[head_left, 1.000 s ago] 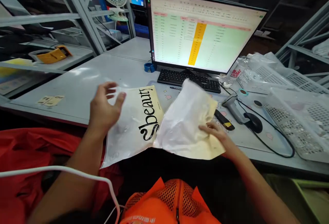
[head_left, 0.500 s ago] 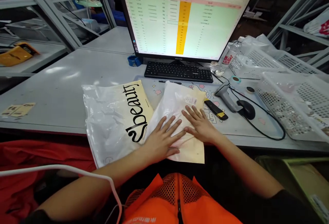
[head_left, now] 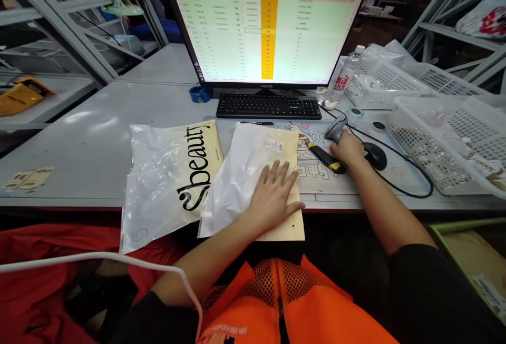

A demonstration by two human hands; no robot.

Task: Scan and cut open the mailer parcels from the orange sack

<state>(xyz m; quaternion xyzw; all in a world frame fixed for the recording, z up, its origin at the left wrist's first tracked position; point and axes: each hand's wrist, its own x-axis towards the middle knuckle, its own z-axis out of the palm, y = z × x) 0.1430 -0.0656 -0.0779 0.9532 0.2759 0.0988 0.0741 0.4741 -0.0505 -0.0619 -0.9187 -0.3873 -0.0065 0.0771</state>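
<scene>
My left hand (head_left: 273, 192) lies flat, fingers apart, on a white and pale yellow plastic mailer bag (head_left: 227, 196). A small printed label (head_left: 274, 145) shows near the bag's upper edge. Over at the right, my right hand (head_left: 349, 147) is closed around the handle of a grey barcode scanner (head_left: 336, 129), which still rests at the desk mat. Left of the first bag, a second mailer bag (head_left: 152, 175) with black lettering partly hangs over the desk edge. A black and yellow utility knife (head_left: 324, 157) lies between the labelled bag and my right hand.
A monitor (head_left: 264, 85) with a spreadsheet stands behind the black keyboard (head_left: 269, 107). White perforated baskets (head_left: 446, 167) line the right side, near a black mouse (head_left: 375, 156) and the scanner cable. A bottle (head_left: 348, 72) stands by the monitor. Paper tags (head_left: 29, 178) lie far left.
My right hand has left the mailer bag and moved right onto the scanner handle. My left hand stays on the bag, turned more upward. The view has shifted slightly.
</scene>
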